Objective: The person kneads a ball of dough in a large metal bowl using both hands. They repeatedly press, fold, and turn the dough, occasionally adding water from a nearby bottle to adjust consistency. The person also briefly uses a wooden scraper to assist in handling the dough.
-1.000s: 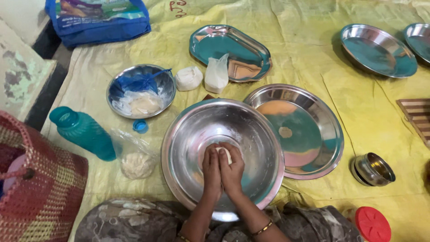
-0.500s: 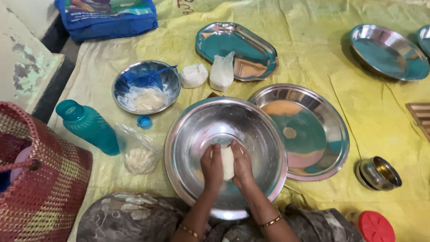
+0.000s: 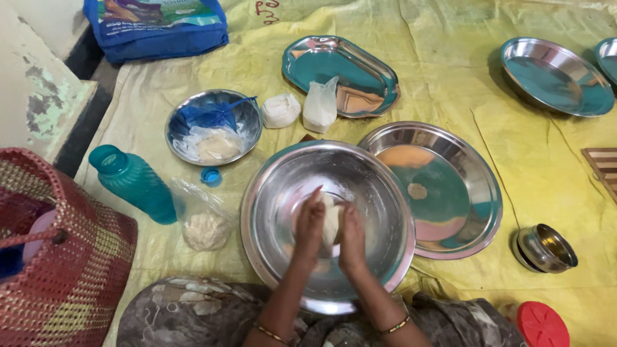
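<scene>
A: Both palms press one pale dough lump (image 3: 331, 217) between them; left hand (image 3: 309, 226) and right hand (image 3: 353, 234) clasp it inside the large steel bowl (image 3: 270, 193)

B: Progress?

A: Dough looks formed, shaping seemingly unfinished. Flat steel plate (image 3: 475, 193) alongside holds one small disc (image 3: 417, 191); bagged dough (image 3: 205, 230) lies untouched

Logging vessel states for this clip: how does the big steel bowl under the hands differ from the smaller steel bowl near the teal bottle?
The big steel bowl is much wider and sits in front of the person; the smaller steel bowl lies farther off. The big one holds only the dough lump pressed between the left hand and right hand; the smaller one holds a blue plastic bag and white flour or dough, untouched. Both are round, shiny steel.
</scene>
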